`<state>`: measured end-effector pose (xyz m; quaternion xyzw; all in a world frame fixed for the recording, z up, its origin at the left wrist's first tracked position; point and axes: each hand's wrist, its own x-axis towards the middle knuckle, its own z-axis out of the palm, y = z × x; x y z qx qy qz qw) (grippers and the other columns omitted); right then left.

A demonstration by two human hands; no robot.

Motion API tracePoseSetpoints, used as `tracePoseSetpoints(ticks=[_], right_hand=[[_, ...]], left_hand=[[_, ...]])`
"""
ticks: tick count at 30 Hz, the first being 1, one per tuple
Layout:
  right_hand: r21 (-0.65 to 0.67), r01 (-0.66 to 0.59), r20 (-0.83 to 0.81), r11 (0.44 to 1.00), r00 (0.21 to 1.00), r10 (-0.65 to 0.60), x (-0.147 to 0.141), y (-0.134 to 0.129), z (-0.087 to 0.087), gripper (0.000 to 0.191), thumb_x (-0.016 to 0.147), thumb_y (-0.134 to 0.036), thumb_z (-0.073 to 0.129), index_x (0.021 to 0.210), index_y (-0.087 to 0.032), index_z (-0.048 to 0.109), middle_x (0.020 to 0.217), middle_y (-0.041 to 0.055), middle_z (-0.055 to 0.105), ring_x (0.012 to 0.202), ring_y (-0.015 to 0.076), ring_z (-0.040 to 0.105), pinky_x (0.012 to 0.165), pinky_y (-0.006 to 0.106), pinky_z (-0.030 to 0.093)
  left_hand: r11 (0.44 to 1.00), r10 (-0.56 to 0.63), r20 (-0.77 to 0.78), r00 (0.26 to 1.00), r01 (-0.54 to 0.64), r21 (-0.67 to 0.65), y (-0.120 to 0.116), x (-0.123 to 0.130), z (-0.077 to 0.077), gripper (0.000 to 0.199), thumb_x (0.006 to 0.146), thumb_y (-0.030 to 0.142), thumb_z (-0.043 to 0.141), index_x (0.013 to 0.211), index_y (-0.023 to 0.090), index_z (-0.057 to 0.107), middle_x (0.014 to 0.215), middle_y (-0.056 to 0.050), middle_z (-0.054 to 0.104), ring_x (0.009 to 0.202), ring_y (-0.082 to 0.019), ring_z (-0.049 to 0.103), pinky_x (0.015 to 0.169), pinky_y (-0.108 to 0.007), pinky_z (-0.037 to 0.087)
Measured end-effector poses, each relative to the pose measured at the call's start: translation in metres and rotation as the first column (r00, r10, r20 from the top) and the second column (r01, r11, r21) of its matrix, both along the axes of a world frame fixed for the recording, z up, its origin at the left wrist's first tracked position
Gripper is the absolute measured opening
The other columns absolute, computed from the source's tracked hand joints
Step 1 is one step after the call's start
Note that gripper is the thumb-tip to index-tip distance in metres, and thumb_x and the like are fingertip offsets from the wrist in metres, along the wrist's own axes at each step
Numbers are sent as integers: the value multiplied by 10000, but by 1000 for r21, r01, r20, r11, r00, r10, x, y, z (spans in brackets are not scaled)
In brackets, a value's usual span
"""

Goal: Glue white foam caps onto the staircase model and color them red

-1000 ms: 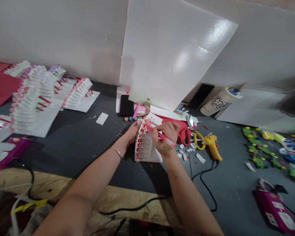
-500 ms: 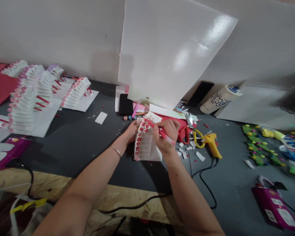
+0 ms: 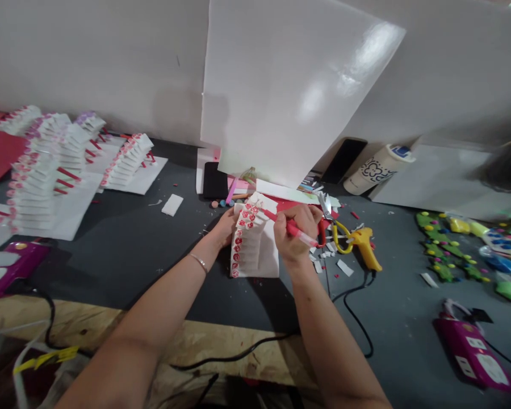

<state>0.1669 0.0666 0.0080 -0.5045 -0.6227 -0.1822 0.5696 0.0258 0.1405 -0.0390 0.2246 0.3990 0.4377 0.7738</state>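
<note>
A small white model staircase (image 3: 250,250) on a white base stands in front of me, red swirls marking the edges of its steps. My left hand (image 3: 227,226) grips its left side near the top; part of the fingers is hidden behind the model. In my right hand (image 3: 297,230) is a red marker (image 3: 296,232), its tip pointing left, close to the upper steps. Whether the tip touches the model I cannot tell. Just right of that hand lie scissors (image 3: 343,237) with red and yellow handles.
Several similar white staircases (image 3: 36,190) stand at the left. A yellow glue gun (image 3: 366,247) with a black cord lies right, among white scraps. Farther back are a patterned cup (image 3: 375,170) and a black phone (image 3: 344,160). Purple power strips (image 3: 472,352) sit at both sides.
My right hand and the marker have moved slightly right, away from the steps. The marker's tip now sits a little right of the marked step edges. My left hand keeps its hold.
</note>
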Motion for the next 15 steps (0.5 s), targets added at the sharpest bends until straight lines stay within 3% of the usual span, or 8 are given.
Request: tracePoseSetpoints(ticks=[4,9,15], right_hand=[[-17,12,4,1000,1000,-12,0,0,-1,153,923,-196,562,775,-230,572,686,-36,641,638,159,572,834,385,378],[5,22,25,1000,999,-22,-1,2,-1,223,934,-211,528,714,-236,506,634,-55,592,594,148,541,836,385,372],[-13,20,21,1000,1000,-20,-2,2,-1,186,932,-215,541,747,-236,540,643,-56,621,617,152,573,839,378,367]], left_hand=[[1000,2,-14,1000,-2,10,1,0,-3,275,595,101,879,795,132,693,601,-9,689,487,-150,619,543,-258,521],[1000,-5,-32,999,6,26,0,-1,-2,338,562,136,917,822,135,700,656,-29,725,564,-184,679,590,-279,561],[1000,-6,-26,1000,6,16,0,-1,0,303,588,133,905,792,139,682,563,16,658,513,-157,648,544,-242,535]])
